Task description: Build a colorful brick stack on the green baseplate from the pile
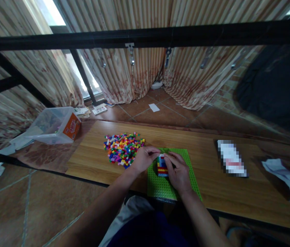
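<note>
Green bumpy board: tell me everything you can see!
The flat, rectangular green studded board, plastic-looking, lies on the brown wood-grain table, its near side at the front edge. A small multicoloured brick block appears to sit on it. The left hand and right hand hide parts; whether they touch it is unclear.

The studded baseplate point(160, 187) and bricks point(124, 149) look plastic, the tabletop point(204, 168) wood-grained, the curtains point(142, 75) cloth.
</note>
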Tool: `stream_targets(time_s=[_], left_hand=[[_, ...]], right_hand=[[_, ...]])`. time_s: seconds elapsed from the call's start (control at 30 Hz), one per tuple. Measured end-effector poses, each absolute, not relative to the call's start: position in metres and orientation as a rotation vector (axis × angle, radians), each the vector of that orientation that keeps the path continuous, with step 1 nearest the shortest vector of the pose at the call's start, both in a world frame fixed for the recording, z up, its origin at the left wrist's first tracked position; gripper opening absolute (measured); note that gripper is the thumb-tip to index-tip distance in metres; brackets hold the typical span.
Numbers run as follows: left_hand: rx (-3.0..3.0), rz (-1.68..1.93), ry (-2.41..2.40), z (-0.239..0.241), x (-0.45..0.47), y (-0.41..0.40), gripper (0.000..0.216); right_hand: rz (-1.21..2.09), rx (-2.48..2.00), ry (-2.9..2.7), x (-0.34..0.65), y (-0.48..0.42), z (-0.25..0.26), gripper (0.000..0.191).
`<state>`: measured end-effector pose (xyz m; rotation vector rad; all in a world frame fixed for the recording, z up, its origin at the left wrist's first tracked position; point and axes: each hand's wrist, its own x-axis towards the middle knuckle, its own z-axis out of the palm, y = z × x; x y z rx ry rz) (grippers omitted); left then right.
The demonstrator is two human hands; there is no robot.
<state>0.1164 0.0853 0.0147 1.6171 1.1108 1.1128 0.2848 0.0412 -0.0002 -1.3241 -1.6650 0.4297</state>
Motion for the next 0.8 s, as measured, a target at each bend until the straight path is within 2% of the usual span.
stream_targets(time_s=[0.8], left_hand=[[1.666,1.076,1.187,0.0180,0.1193,0.0782,0.010]], right_hand=[[0.464,-1.316,-1.658,0.2852,0.0409,-0.0004,0.030]])
